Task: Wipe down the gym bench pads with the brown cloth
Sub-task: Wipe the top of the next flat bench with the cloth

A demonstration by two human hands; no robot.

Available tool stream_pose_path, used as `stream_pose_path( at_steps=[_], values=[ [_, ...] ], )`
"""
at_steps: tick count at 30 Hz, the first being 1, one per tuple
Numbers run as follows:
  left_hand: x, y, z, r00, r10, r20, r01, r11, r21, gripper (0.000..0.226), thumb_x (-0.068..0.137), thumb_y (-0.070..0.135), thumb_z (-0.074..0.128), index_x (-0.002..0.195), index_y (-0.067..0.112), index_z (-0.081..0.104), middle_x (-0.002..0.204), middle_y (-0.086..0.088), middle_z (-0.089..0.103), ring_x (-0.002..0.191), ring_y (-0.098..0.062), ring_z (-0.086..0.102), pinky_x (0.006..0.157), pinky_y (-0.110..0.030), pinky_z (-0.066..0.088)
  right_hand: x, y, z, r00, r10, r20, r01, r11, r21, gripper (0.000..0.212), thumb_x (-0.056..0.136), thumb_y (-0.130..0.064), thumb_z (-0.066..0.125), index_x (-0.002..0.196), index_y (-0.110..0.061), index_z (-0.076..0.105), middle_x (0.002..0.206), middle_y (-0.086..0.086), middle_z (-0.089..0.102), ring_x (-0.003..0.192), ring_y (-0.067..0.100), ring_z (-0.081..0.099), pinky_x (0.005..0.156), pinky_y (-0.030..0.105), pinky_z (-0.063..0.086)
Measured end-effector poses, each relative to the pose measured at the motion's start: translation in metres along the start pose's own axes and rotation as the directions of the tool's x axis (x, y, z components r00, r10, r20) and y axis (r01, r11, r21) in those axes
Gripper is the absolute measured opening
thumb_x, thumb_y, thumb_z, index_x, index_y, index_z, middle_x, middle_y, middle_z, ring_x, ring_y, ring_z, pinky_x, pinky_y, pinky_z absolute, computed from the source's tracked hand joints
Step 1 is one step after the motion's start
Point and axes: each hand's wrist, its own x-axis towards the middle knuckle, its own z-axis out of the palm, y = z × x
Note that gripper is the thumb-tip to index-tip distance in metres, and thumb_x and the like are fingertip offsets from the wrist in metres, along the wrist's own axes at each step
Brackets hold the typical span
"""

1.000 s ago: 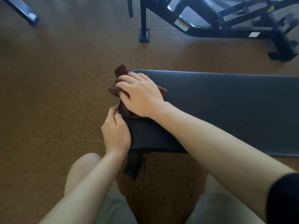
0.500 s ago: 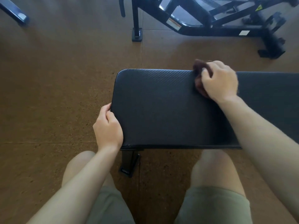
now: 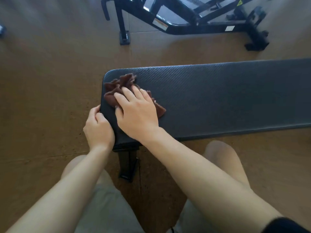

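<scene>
Bench pad [image 3: 218, 98] spans centre to 3 o'clock. Left hand [image 3: 98, 130], grip curled over the pad's end edge at 9 o'clock. Right hand [image 3: 136, 113], fingers straight, pressing flat on brown cloth [image 3: 117, 89]; cloth bunches out past fingertips toward 11 o'clock.

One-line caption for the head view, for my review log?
Right hand presses the brown cloth onto the bench pad near its end while the left hand grips the pad's edge.
</scene>
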Motion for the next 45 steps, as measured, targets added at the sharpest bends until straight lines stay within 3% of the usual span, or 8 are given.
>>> stream_pose_path(
  at_steps=[4, 12, 19, 23, 32, 40, 42, 45],
  values=[
    [-0.003, 0.002, -0.001, 1.000, -0.013, 0.003, 0.013, 1.000, 0.010, 0.041, 0.109, 0.021, 0.030, 0.137, 0.020, 0.060, 0.119, 0.006, 0.057, 0.109, -0.015, 0.051, 0.090, -0.029, 0.039, -0.024, 0.057, -0.033, 1.000, -0.018, 0.004, 0.018, 1.000, 0.019, 0.037, 0.094, -0.032, 0.051, 0.123, -0.021, 0.071, 0.134, 0.002, 0.066, 0.127, 0.029, 0.057, 0.107, 0.047, 0.042],
    [-0.008, 0.006, -0.001, 0.999, -0.033, 0.010, 0.032, 0.999, 0.006, 0.045, 0.110, 0.023, 0.027, 0.144, 0.021, 0.056, 0.136, 0.003, 0.058, 0.120, -0.016, 0.051, 0.095, -0.029, 0.039, -0.083, 0.172, -0.108, 0.775, 0.601, -0.197, -0.631, 0.755, -0.178, 0.042, 0.096, -0.033, 0.044, 0.124, -0.013, 0.068, 0.129, 0.014, 0.066, 0.118, 0.039, 0.058, 0.101, 0.049, 0.046],
    [-0.002, 0.000, -0.004, 0.995, -0.067, 0.078, 0.073, 0.995, -0.073, 0.045, 0.107, 0.028, 0.030, 0.143, 0.024, 0.057, 0.135, -0.001, 0.062, 0.121, -0.019, 0.056, 0.103, -0.037, 0.046, -0.066, -0.017, -0.024, 0.992, 0.128, 0.007, -0.128, 0.992, -0.008, 0.038, 0.094, -0.033, 0.053, 0.126, -0.020, 0.067, 0.135, 0.005, 0.064, 0.128, 0.032, 0.052, 0.111, 0.048, 0.037],
    [-0.001, 0.001, -0.005, 0.993, -0.071, 0.094, 0.079, 0.993, -0.088, 0.045, 0.108, 0.026, 0.029, 0.144, 0.023, 0.056, 0.137, 0.000, 0.060, 0.121, -0.017, 0.054, 0.100, -0.035, 0.044, -0.076, 0.018, -0.041, 0.999, -0.021, 0.030, 0.020, 1.000, 0.021, 0.037, 0.097, -0.032, 0.054, 0.130, -0.020, 0.066, 0.138, 0.003, 0.063, 0.132, 0.029, 0.053, 0.109, 0.045, 0.041],
    [-0.003, 0.003, -0.003, 0.993, -0.079, 0.083, 0.087, 0.992, -0.095, 0.045, 0.110, 0.025, 0.026, 0.146, 0.024, 0.053, 0.139, 0.004, 0.056, 0.121, -0.015, 0.050, 0.096, -0.033, 0.041, -0.133, 0.160, -0.112, 0.786, 0.572, -0.233, -0.608, 0.783, -0.129, 0.045, 0.100, -0.034, 0.045, 0.135, -0.013, 0.064, 0.139, 0.011, 0.064, 0.127, 0.031, 0.055, 0.109, 0.045, 0.040],
    [-0.001, 0.009, -0.013, 0.975, -0.091, 0.201, 0.096, 0.995, -0.017, 0.045, 0.111, 0.029, 0.026, 0.152, 0.025, 0.044, 0.141, 0.003, 0.052, 0.120, -0.017, 0.050, 0.094, -0.035, 0.041, -0.091, 0.002, -0.045, 0.978, 0.208, -0.028, -0.201, 0.966, 0.161, 0.035, 0.100, -0.032, 0.055, 0.130, -0.021, 0.070, 0.133, -0.002, 0.069, 0.127, 0.021, 0.057, 0.113, 0.041, 0.040],
    [-0.001, 0.014, -0.021, 0.977, -0.032, 0.213, 0.018, 0.998, 0.068, 0.045, 0.110, 0.029, 0.034, 0.155, 0.023, 0.039, 0.151, 0.001, 0.047, 0.131, -0.019, 0.047, 0.099, -0.035, 0.039, -0.075, 0.000, -0.054, 0.947, 0.318, 0.053, -0.304, 0.829, 0.470, 0.030, 0.104, -0.027, 0.056, 0.130, -0.021, 0.070, 0.128, -0.003, 0.071, 0.120, 0.015, 0.061, 0.108, 0.034, 0.045],
    [-0.015, 0.033, -0.030, 0.928, 0.310, 0.207, -0.313, 0.950, -0.018, 0.052, 0.105, 0.029, 0.052, 0.154, 0.025, 0.036, 0.157, 0.003, 0.040, 0.140, -0.012, 0.041, 0.114, -0.034, 0.036, -0.057, 0.019, -0.077, 0.806, 0.503, 0.312, -0.471, 0.228, 0.852, 0.025, 0.108, -0.022, 0.050, 0.124, -0.021, 0.070, 0.109, -0.002, 0.074, 0.103, 0.012, 0.068, 0.093, 0.032, 0.051]
  ],
)
